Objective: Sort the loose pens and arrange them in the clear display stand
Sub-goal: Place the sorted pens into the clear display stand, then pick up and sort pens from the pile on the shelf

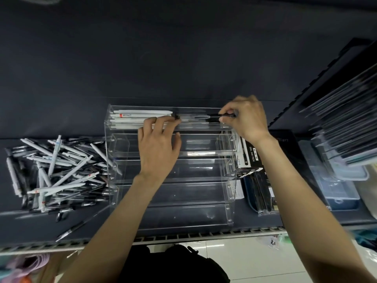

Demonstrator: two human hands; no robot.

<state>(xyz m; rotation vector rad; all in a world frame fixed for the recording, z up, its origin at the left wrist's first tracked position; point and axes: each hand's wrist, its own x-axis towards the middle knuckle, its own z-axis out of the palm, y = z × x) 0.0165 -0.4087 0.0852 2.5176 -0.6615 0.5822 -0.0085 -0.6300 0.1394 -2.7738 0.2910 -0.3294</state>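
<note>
We look down on a dark shelf (183, 68) with a clear display stand (229, 201) set in the middle, its tiers stepping up from the near edge to the far one. In the far top tier, white pens (140, 114) lie lengthwise on the left half, and clear-barrelled black pens (195, 118) lie on the right half.

Our left hand (158, 148) reaches over the stand with fingers stretched out and only lightly bent; its fingertips (170, 119) rest at the middle of the top tier, touching the end of the black pens where they meet the white ones. We cannot tell if it pinches anything there. Our right hand (245, 117) sits at the right end of the same tier, fingers curled, thumb and forefinger pinching the cap end of a black pen (216, 115) that lies along the tier.

The lower tiers of the stand show only clear walls. To the left of the stand, just beside it, lies the loose pile of pens (59, 172), white and black ones mixed and crossing every way, with one black pen (70, 229) apart near the shelf's front edge. To the right of the stand, touching or nearly so, stands a black box marked GEL INK PEN (250, 156), with more packaged stationery (342, 129) further right
</note>
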